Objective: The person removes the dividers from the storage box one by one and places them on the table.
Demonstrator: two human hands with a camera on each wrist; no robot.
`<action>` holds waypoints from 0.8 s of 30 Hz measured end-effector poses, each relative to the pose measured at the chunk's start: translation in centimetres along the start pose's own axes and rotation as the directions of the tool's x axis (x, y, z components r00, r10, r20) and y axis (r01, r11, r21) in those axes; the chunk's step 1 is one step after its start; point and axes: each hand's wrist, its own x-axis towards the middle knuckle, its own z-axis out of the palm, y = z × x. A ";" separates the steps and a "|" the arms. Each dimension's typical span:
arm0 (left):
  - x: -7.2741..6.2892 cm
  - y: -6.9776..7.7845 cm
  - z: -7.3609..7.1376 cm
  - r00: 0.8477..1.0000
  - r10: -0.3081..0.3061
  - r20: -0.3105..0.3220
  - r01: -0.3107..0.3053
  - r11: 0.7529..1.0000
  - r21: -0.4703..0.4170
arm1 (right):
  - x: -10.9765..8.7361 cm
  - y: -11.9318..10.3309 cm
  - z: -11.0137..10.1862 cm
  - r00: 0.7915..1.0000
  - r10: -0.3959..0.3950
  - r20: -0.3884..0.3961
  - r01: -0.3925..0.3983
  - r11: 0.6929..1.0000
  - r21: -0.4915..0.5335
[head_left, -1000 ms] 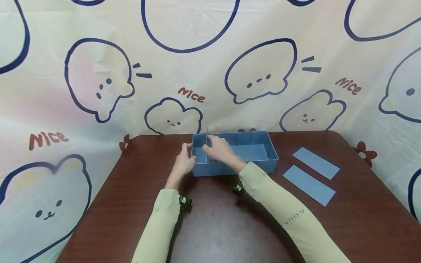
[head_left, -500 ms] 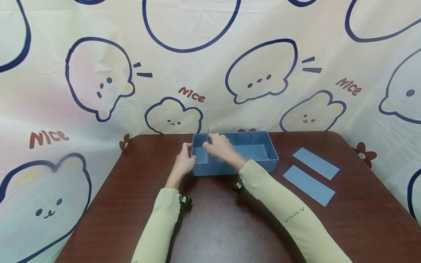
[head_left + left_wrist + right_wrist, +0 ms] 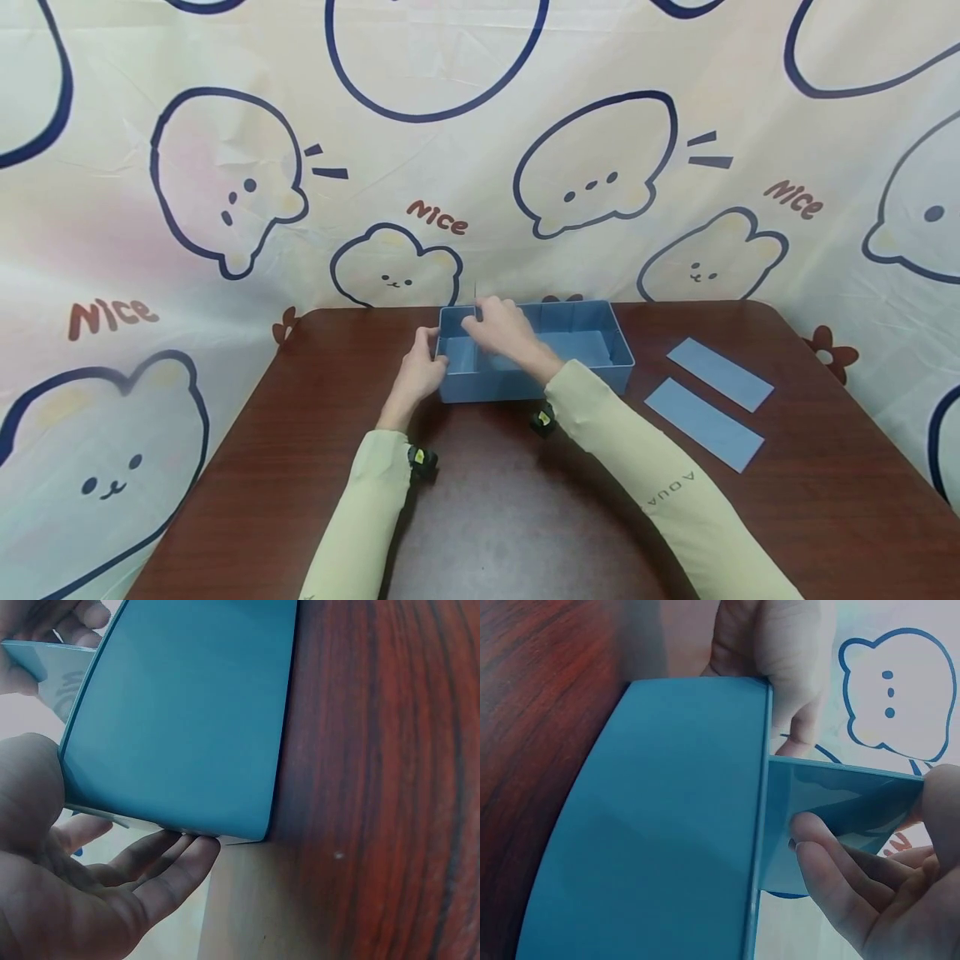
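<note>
An open rectangular blue box (image 3: pixel 540 385) stands near the table's far edge. My left hand (image 3: pixel 420 367) grips its left end; in the left wrist view the thumb lies at the rim and the fingers press on the end wall. Inside the left part of the box, a thin blue divider panel (image 3: pixel 781 840) stands crosswise and sticks up above the rim. My right hand (image 3: pixel 504 327) pinches that panel by its upper part, as the right wrist view shows, with the other fingers loosely bent beside its face. The panel's lower part is hidden behind the box wall.
Two flat blue panels, a farther one (image 3: pixel 720 372) and a nearer one (image 3: pixel 705 423), lie slanted on the brown table (image 3: pixel 480 517) right of the box. Behind the table hangs a pale curtain (image 3: pixel 480 167) with cartoon outlines.
My right hand has risen slightly, and the divider panel's top edge stands a little higher above the box rim. The left hand and the box have stayed in place.
</note>
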 end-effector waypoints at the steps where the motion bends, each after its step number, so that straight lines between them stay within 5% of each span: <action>1: 0.0 0.0 0.0 1.000 -0.002 -0.001 0.002 1.000 -0.005 | 0.0 0.0 -0.1 1.000 0.000 -0.009 0.000 1.000 0.001; 24: -0.3 0.2 -0.1 1.000 -0.004 0.002 0.004 1.000 -0.024 | -1.0 2.3 -1.9 0.996 -0.056 -0.062 0.068 0.975 0.209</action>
